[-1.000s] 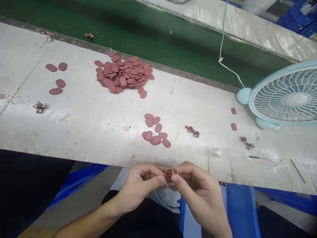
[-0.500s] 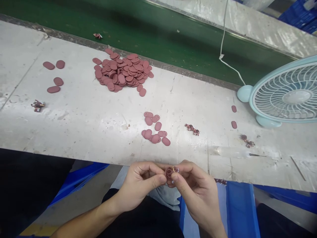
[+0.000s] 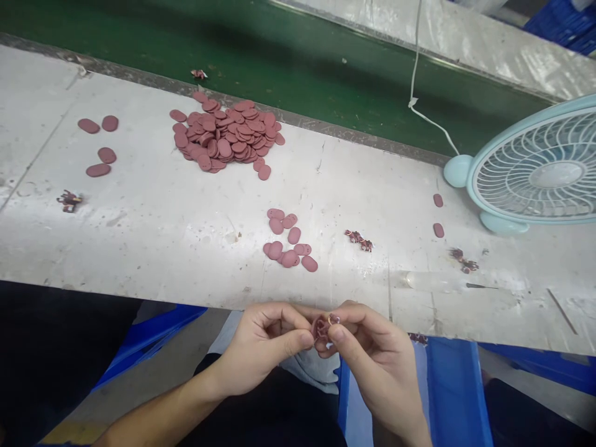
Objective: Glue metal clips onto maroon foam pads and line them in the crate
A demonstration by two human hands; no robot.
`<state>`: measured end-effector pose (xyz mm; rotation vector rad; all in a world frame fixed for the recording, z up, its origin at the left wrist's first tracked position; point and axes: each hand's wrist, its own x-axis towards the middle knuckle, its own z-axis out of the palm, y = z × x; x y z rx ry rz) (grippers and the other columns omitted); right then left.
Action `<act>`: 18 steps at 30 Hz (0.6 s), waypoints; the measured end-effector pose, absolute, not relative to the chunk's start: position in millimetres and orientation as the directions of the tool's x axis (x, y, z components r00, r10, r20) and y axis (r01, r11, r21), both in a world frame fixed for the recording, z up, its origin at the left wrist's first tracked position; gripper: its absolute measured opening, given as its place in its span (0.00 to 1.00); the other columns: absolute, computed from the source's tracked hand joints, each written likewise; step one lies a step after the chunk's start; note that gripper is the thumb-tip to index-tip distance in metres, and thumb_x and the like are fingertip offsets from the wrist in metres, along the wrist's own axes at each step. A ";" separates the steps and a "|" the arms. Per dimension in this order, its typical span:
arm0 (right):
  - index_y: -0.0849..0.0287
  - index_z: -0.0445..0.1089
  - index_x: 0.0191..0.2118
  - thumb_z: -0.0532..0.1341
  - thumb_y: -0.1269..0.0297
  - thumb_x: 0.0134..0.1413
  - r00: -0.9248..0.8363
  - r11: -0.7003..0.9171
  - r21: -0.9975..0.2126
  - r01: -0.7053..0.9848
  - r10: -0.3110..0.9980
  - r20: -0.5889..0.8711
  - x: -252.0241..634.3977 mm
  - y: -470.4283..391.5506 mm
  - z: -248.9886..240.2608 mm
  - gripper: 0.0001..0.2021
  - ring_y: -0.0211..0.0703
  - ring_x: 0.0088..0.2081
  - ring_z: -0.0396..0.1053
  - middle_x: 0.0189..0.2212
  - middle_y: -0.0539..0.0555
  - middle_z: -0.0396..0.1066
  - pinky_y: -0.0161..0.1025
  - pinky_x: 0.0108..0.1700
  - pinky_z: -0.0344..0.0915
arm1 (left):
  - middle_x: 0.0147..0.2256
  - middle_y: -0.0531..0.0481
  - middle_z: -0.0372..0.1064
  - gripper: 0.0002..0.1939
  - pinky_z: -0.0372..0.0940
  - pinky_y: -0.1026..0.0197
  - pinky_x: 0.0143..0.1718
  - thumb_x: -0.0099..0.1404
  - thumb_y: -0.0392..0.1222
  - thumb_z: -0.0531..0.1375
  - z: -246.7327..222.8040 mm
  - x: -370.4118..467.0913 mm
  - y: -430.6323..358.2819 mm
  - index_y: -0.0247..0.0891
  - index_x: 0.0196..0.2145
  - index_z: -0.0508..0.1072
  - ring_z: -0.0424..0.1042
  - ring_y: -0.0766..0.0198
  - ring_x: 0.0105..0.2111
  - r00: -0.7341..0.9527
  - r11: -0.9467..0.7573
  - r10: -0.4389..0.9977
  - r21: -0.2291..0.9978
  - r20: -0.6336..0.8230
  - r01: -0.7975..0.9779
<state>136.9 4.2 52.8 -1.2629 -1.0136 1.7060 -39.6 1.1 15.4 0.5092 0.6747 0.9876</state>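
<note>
Just past the near table edge, my left hand (image 3: pixel 267 347) and my right hand (image 3: pixel 367 360) meet fingertip to fingertip. Between them is a small dark red moulded piece (image 3: pixel 321 329) with a bit of yellow and white at its right end. My left thumb and forefinger pinch its left side, while my right thumb and forefinger pinch the right. Fingers cover much of it, so its exact shape is hard to make out. Beyond my hands lie a small group of reddish oval discs (image 3: pixel 294 236) and a pair of small dark red figures (image 3: pixel 358 240).
A large heap of oval discs (image 3: pixel 228 136) lies by the green conveyor belt (image 3: pixel 139 37). On the right are a pale blue fan (image 3: pixel 549 174) and a clear-handled pointed tool (image 3: pixel 433 281). A blue bin (image 3: pixel 459 391) stands below the table edge.
The small piece between my fingers has turned a little, showing more of its inner detail. A small figure on the green belt has moved right. My view has shifted slightly.
</note>
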 end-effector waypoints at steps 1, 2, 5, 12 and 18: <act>0.51 0.76 0.41 0.64 0.67 0.63 -0.206 -0.393 -0.909 -0.140 0.909 -0.361 138.6 4.4 53.4 0.04 0.36 0.33 0.76 0.31 0.49 0.77 0.31 0.36 0.75 | 0.35 0.44 0.81 0.04 0.72 0.57 0.40 0.65 0.34 0.65 13.9 -39.3 0.7 0.35 0.31 0.79 0.78 0.59 0.36 0.380 0.466 0.881 0.658 -0.282 -0.592; 0.51 0.76 0.41 0.64 0.66 0.63 -0.197 -0.398 -0.903 -0.161 0.909 -0.366 140.1 4.4 53.6 0.04 0.36 0.33 0.76 0.31 0.49 0.77 0.32 0.36 0.75 | 0.36 0.44 0.82 0.05 0.72 0.58 0.39 0.65 0.35 0.65 12.1 -39.0 0.1 0.35 0.31 0.79 0.78 0.60 0.35 0.379 0.469 0.880 0.651 -0.286 -0.597; 0.50 0.76 0.42 0.64 0.65 0.64 -0.195 -0.417 -0.883 -0.216 0.904 -0.380 141.3 4.2 52.9 0.04 0.36 0.31 0.76 0.30 0.48 0.77 0.33 0.35 0.75 | 0.37 0.43 0.82 0.05 0.71 0.61 0.37 0.65 0.36 0.66 7.5 -38.8 -2.2 0.35 0.31 0.78 0.77 0.63 0.33 0.377 0.487 0.872 0.638 -0.313 -0.597; 0.52 0.77 0.40 0.65 0.67 0.62 -0.193 -0.402 -0.900 -0.169 0.909 -0.370 135.2 4.7 54.3 0.03 0.33 0.29 0.74 0.30 0.49 0.78 0.30 0.33 0.75 | 0.35 0.45 0.81 0.00 0.72 0.59 0.38 0.64 0.34 0.66 8.3 -38.3 -5.5 0.35 0.34 0.78 0.78 0.62 0.34 0.391 0.492 0.869 0.604 -0.302 -0.627; 0.52 0.77 0.40 0.65 0.67 0.62 -0.217 -0.407 -0.901 -0.151 0.903 -0.371 136.2 5.9 56.5 0.03 0.33 0.30 0.75 0.30 0.49 0.79 0.28 0.33 0.74 | 0.37 0.44 0.81 0.01 0.73 0.56 0.39 0.64 0.34 0.66 11.3 -36.7 -4.4 0.34 0.33 0.78 0.78 0.60 0.34 0.398 0.495 0.867 0.610 -0.300 -0.618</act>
